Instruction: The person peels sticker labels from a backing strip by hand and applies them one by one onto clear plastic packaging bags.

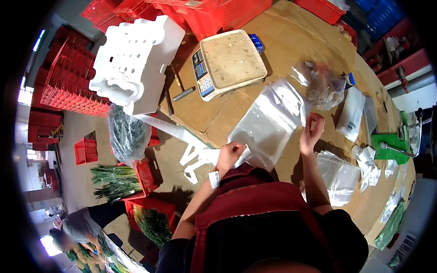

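A stack of clear plastic bags [268, 123] lies on the table right before me. My left hand [231, 155] is closed at its near left edge, fingers pinched on a white label [244, 156]. Another printed label [214, 179] is stuck on my left wrist. Beside that arm, a long strip of white labels [175, 130] trails over the table edge and hangs in loops. My right hand [312, 130] is closed, its fingertips curled together at the right edge of the bags; whether something thin is between them is hidden.
A digital scale [234, 59], a white foam crate [141, 63] and red crates [214, 16] stand at the back. More bags [337, 175] and a green tape sealer [391, 144] are at the right. Leafy bundles [116, 181] fill crates at the left; a person [84, 225] bends nearby.
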Motion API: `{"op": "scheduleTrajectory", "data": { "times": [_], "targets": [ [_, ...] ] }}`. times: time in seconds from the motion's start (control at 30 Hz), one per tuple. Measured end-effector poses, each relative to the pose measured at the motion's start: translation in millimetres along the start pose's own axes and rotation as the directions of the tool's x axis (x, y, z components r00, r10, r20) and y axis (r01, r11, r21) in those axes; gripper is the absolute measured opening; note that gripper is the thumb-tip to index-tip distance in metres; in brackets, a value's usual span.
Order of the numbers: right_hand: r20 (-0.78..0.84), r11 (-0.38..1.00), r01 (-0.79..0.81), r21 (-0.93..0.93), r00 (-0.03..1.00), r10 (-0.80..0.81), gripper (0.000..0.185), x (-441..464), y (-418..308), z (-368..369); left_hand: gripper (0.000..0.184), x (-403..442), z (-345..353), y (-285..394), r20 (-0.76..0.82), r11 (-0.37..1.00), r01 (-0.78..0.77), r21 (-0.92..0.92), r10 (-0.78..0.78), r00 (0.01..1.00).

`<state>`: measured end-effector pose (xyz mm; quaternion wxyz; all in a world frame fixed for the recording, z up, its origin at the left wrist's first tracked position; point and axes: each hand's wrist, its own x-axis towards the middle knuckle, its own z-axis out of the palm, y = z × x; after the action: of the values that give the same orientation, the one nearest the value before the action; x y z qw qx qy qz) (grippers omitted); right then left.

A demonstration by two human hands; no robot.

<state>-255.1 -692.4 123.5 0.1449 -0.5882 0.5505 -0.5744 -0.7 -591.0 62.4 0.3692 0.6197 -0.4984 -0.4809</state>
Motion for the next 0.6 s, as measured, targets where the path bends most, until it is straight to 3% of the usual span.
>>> {"op": "scheduleTrajectory", "data": {
  "times": [0.03, 0.1, 0.17, 0.23, 0.27, 0.4, 0.5, 0.6],
  "targets": [
    [0.038, 0.974, 0.146, -0.172, 0.989, -0.142, 0.012, -2.1, -3.2, -6.2, 0.014, 6.4, 7.3, 3.6, -0.043, 1.000, 0.031, -0.001, -0.031, 0.999],
    [0.217, 0.897, 0.417, -0.147, 0.898, -0.382, 0.018, -31.7, 9.5, 3.8, 0.013, 24.1, 23.4, 10.9, -0.001, 1.000, 0.019, 0.007, -0.019, 1.000],
    [0.577, 0.880, 0.467, 0.091, 0.695, -0.429, 0.024, -65.5, 12.1, 12.7, 0.016, 48.1, 51.6, -34.4, -0.040, 0.998, -0.051, 0.038, 0.052, 0.998],
    [0.789, 0.937, 0.350, 0.010, 0.572, -0.222, 0.026, -88.5, 8.0, 17.8, 0.020, 53.1, 50.7, -29.6, -0.003, 0.992, -0.008, 0.127, 0.008, 1.000],
    [0.789, 0.937, 0.350, 0.009, 0.573, -0.222, 0.026, -95.5, 17.1, 18.8, 0.023, 53.1, 47.4, -25.2, 0.031, 0.974, 0.038, 0.224, -0.046, 0.998],
    [0.692, 0.900, 0.434, -0.037, 0.661, -0.291, 0.023, -123.7, 44.5, 27.2, 0.029, 34.9, 30.4, -11.7, 0.031, 0.967, 0.059, 0.248, -0.068, 0.997],
    [0.653, 0.880, 0.472, -0.056, 0.684, -0.325, 0.022, -122.8, 45.2, 31.4, 0.032, 24.3, 7.4, -17.0, 0.095, 0.902, 0.210, 0.378, -0.264, 0.960],
    [0.690, 0.898, 0.439, -0.026, 0.658, -0.301, 0.020, -114.0, 33.5, 28.2, 0.032, 5.3, -19.4, -31.0, 0.138, 0.873, 0.158, 0.462, -0.246, 0.959]
  ]
}}
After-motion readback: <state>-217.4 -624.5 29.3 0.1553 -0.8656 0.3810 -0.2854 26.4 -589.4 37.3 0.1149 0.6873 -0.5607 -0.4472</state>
